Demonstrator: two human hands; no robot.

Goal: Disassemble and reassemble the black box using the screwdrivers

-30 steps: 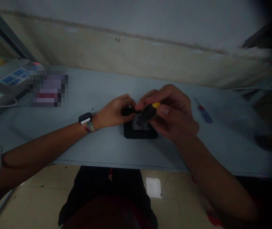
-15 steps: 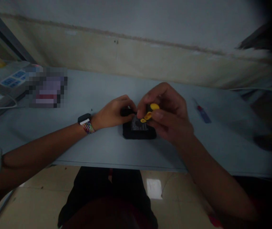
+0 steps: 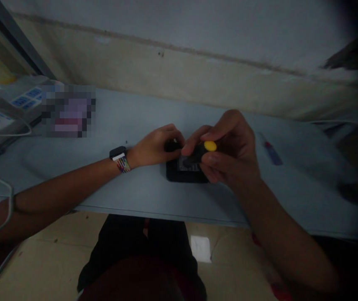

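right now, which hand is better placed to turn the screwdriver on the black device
Right, likely: the right hand grips the yellow-capped screwdriver over the black device, while the left hand holds its far edge.

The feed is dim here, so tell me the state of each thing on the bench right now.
Left hand, gripping the black box at its far left corner.
Right hand, closed around the screwdriver.
Screwdriver, tilted, tip down on the box's top.
Black box, flat on the table, near its front edge.
Second screwdriver, lying flat to the right, untouched.
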